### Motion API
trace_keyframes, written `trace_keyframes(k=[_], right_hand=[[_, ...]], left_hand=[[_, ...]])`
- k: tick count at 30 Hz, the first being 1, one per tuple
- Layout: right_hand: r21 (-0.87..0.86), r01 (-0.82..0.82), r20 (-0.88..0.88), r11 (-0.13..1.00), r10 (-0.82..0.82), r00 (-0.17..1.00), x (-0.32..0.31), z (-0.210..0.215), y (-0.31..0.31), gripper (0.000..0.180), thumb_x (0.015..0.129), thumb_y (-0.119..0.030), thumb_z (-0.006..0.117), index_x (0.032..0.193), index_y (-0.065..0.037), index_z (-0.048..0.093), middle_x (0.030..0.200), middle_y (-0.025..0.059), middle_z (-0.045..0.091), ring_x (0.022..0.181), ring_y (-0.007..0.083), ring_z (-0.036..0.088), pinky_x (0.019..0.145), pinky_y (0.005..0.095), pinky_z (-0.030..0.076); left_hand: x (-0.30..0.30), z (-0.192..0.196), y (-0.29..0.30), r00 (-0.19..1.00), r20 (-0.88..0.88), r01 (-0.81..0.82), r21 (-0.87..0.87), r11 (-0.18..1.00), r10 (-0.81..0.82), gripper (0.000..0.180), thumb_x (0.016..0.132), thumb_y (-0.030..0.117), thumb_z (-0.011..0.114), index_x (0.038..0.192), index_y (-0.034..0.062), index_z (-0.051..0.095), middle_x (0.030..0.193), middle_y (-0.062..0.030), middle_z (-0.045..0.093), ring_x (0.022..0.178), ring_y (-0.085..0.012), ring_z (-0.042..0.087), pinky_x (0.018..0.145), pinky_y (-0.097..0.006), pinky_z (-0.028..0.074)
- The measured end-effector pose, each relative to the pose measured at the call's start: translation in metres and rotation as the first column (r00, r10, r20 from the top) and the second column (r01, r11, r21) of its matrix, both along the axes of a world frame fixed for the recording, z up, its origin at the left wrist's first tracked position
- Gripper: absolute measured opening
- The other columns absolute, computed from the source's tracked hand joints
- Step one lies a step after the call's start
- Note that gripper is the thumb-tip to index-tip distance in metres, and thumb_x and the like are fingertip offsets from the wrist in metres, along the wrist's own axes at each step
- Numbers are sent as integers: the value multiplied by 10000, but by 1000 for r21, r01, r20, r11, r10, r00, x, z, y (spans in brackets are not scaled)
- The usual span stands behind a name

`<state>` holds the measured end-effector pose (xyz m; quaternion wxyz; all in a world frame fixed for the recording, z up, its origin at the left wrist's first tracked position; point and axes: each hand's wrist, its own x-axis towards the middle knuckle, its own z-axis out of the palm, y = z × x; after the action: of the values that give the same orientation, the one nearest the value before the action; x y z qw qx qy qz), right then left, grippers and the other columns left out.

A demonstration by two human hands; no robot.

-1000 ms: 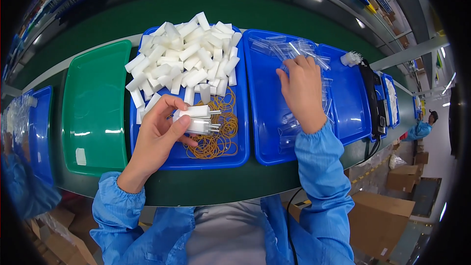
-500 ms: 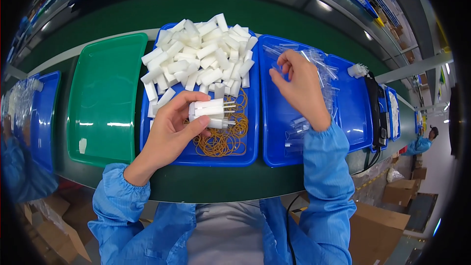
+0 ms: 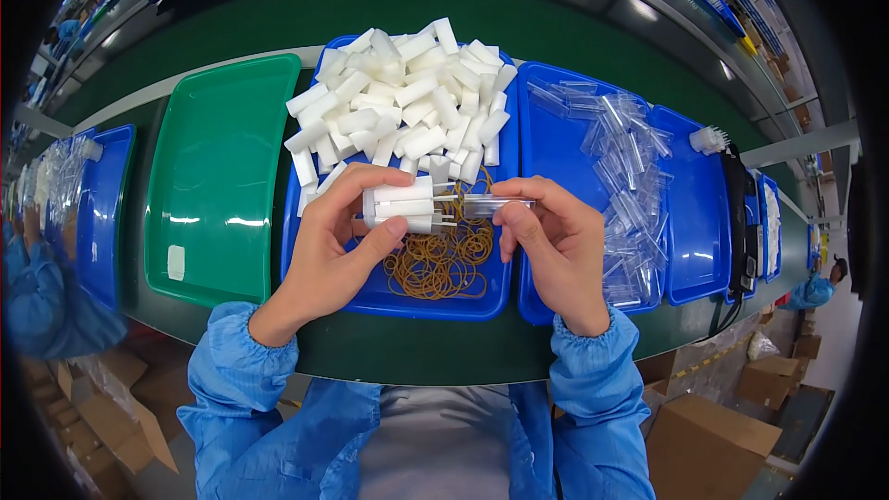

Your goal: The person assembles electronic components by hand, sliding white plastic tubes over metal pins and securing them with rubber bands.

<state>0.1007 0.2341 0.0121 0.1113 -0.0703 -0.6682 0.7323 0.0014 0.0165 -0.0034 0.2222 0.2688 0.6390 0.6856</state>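
Observation:
My left hand (image 3: 324,255) is closed around a white pronged assembly (image 3: 403,206), a bundle of white pieces with thin metal-looking rods sticking out to the right. Between the fingers and thumb of my right hand (image 3: 560,245) is a clear tube (image 3: 480,206), held level with its left end at the rods. Whether the tube is around a rod I cannot tell. Brown rubber bands (image 3: 431,268) lie tangled under both hands. Beyond them, white foam-like blocks (image 3: 417,97) are heaped in a blue tray (image 3: 491,307).
To the right, many clear tubes (image 3: 625,167) lie in another blue tray (image 3: 537,310). A further blue tray (image 3: 690,213) stands beside it, with a white bristly piece (image 3: 708,140) at its far corner. On the left is a green tray (image 3: 218,167). Cardboard boxes (image 3: 708,444) stand below the table.
My right hand has come left from the tube tray with a clear tube and brought it to the rods. My left hand still holds the assembly. The whole view has shifted slightly.

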Motion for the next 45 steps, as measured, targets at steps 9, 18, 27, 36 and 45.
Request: trace_keyframes(k=[9,18,27,36,45], right_hand=[[20,29,90,999,-31,995,2,-2,-9,203,954,-80,679,1118,39,675,831,50,690,652,52,576,553,204,450],[28,28,70,999,-30,997,8,3,-18,177,918,-54,717,1073,30,714,825,49,701,698,50,602,592,207,469],[101,87,52,991,-92,994,7,-1,-21,173,906,-74,739,1046,26,728,779,37,703,691,43,605,590,199,457],[70,128,66,989,-133,989,7,-4,-25,168,924,-77,721,1053,31,725,772,37,703,643,31,581,536,190,426],[-116,40,127,992,-25,992,6,-10,-24,190,932,-65,703,1090,41,704,850,68,713,613,32,562,509,194,426]], left_hand=[[4,-4,2,994,-109,-6,-48,999,1,318,906,25,669,1217,32,605,1187,-83,542,1075,-179,609,777,-260,555],[7,-7,3,977,-211,-30,-121,992,4,292,859,39,734,1147,52,686,1183,-76,559,1029,-160,609,746,-246,528],[7,-10,5,961,-272,-92,-120,989,57,287,830,35,764,1113,52,725,1107,-75,608,934,-144,623,696,-246,505],[9,-8,5,967,-251,-82,-124,989,49,285,824,33,769,1106,43,730,1125,-89,609,973,-177,628,719,-270,525],[6,-4,2,934,-358,-52,-182,982,-17,284,830,13,759,1111,37,730,1149,-104,596,978,-188,631,739,-275,533]])
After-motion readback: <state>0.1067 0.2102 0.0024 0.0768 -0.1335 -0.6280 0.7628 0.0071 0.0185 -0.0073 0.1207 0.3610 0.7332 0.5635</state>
